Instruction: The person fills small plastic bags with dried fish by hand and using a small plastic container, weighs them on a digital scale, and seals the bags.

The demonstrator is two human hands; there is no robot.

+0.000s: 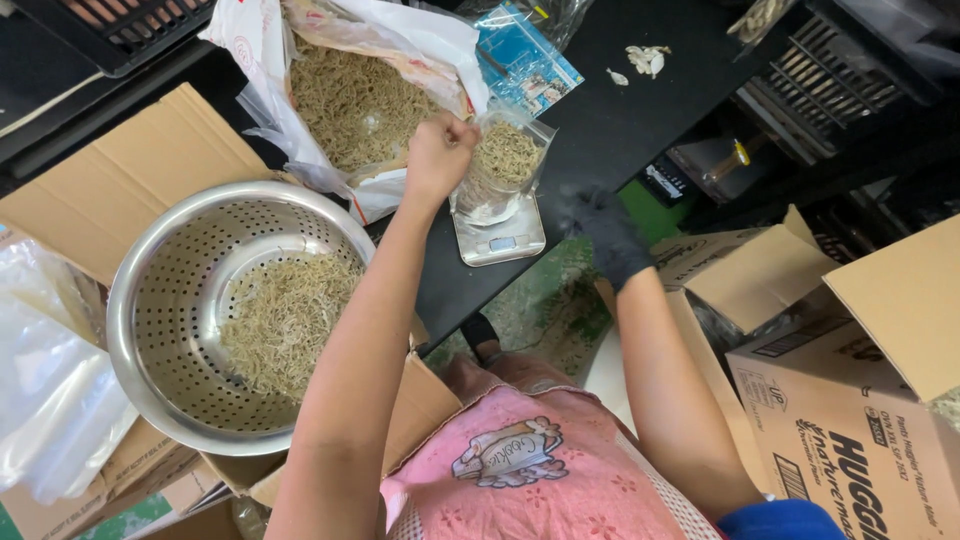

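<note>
Two hands work over a dark bench (600, 130): the left hand (437, 155), bare, is pinched shut on a small tuft of thin dried strands just above a small clear pouch (497, 170), which stands on a small digital scale (498, 240) just beside that hand. The right hand (610, 235), in a black glove, hangs loosely curled and holds nothing, near the scale's right edge. The strands look very light, dry and brittle, likely to scatter or snap, so a gentle fingertip pinch suits them; the pouch is soft and floppy, best steadied at its rim. More strands fill a large open bag (350, 95) beyond the left hand and a steel colander (150, 300) beside its forearm.
</note>
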